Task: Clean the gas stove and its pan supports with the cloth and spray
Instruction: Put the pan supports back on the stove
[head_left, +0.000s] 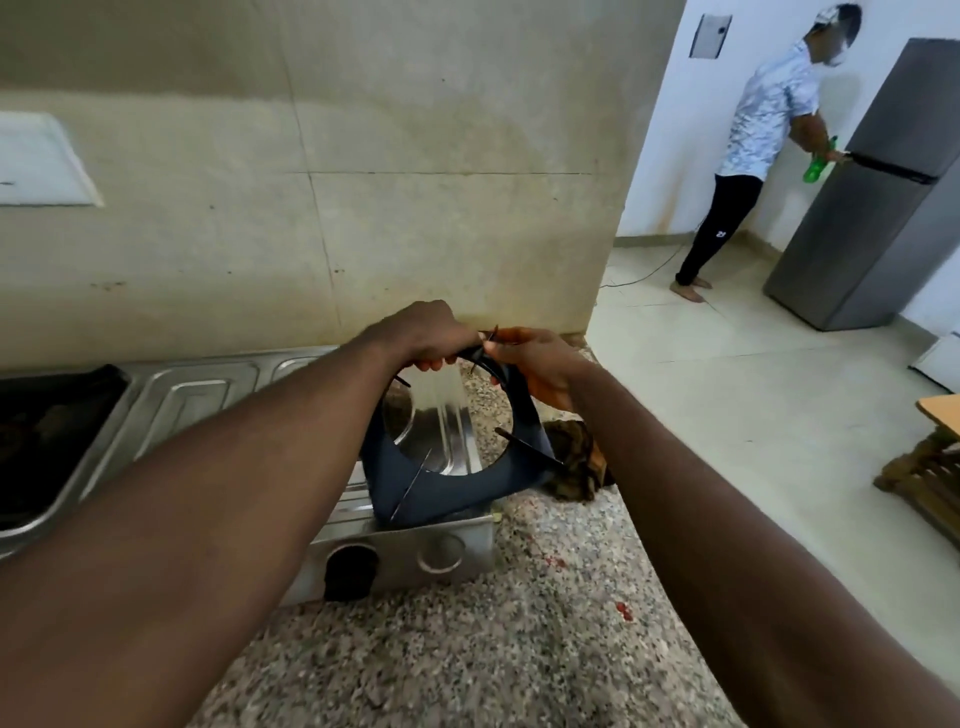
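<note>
Now, left hand (426, 332) and right hand (540, 364) both grasping tilted pan support (447, 488), above stove (405, 556)

a speckled granite worktop (467, 649) carries a steel sink (197, 400) at the left, its dark basin (47, 436) at the frame edge; a stained beige wall (363, 182) rises behind; at the far right a second person (763, 130) holds a green bottle (816, 167) beside a grey fridge (878, 197) on the pale tiled floor (727, 389); a wooden bench (930, 467) sits at the right edge
</note>
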